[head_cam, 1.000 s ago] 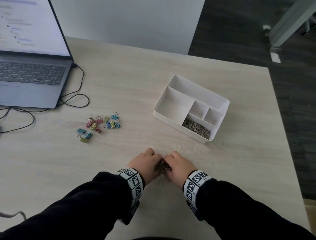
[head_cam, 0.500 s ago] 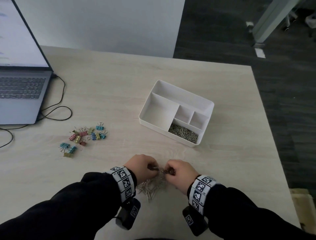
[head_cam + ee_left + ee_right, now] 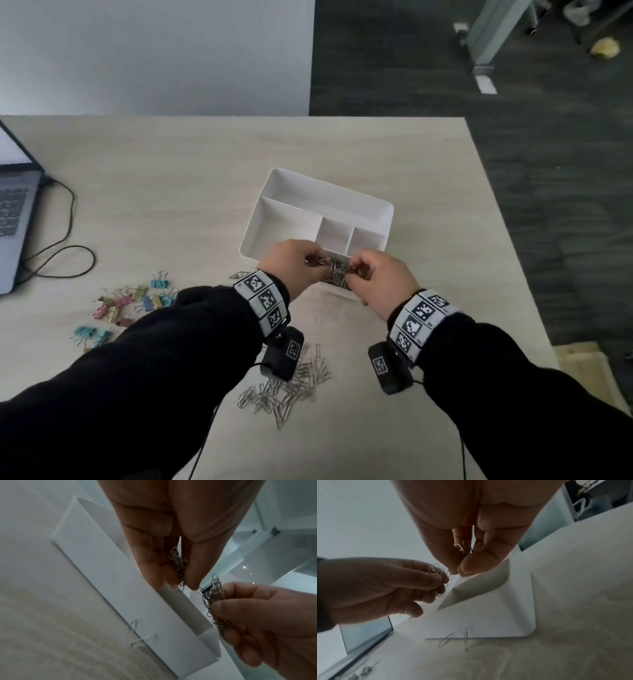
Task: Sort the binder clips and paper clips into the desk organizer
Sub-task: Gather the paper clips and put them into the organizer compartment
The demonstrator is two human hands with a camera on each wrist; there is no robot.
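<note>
The white desk organizer (image 3: 388,209) stands mid-table, its front right compartment holding silver paper clips (image 3: 334,274). Both hands hover over that compartment. My left hand (image 3: 294,263) pinches a bunch of paper clips (image 3: 178,563) between thumb and fingers. My right hand (image 3: 380,277) pinches another bunch (image 3: 214,596), also seen as paper clips (image 3: 464,547) in the right wrist view. A loose pile of paper clips (image 3: 291,383) lies on the table under my wrists. Coloured binder clips (image 3: 133,305) are scattered to the left.
A laptop (image 3: 13,219) with a black cable (image 3: 68,246) sits at the table's left edge. A couple of stray paper clips (image 3: 453,639) lie against the organizer's front wall. The table's right edge (image 3: 507,240) drops to dark floor.
Both hands lifted from the paper clip pile near the front edge and moved forward over the organizer's front right compartment, each carrying a bunch of clips.
</note>
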